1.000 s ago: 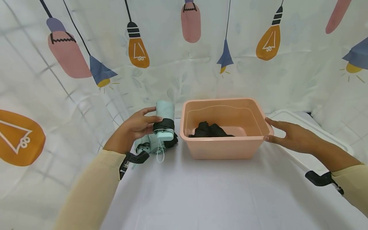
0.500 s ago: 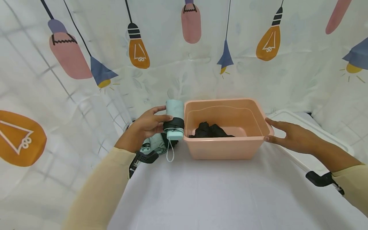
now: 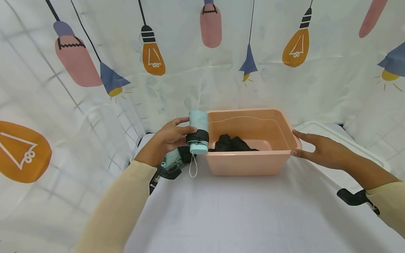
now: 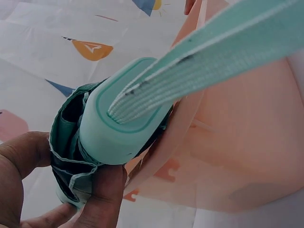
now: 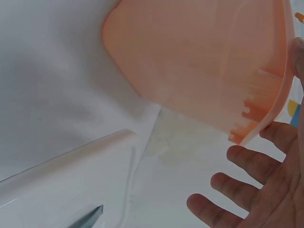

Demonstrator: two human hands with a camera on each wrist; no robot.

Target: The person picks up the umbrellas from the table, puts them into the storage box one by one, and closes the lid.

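The left hand (image 3: 171, 138) pinches a folded mint umbrella (image 3: 198, 121) upright, just beside the left end of a peach bin (image 3: 242, 165). The right hand (image 3: 326, 149), fingers spread, touches its right rim. Inside lies a black bundle (image 3: 235, 143); a mint roll (image 3: 173, 160) rests left on the worktop (image 3: 246, 211).

A pale curtain (image 3: 190, 52) spans the far side, printed with hanging lamps: orange bulbs (image 3: 154, 58), pink lamps (image 3: 211, 30) and blue shades (image 3: 248, 63). On the left, a grid of grey lines (image 3: 68, 95) crosses the curtain (a fainter one shows far right). A white cloth (image 3: 246, 214) covers the bench, lit softly, with blurred shadows (image 3: 319, 200) towards the right.
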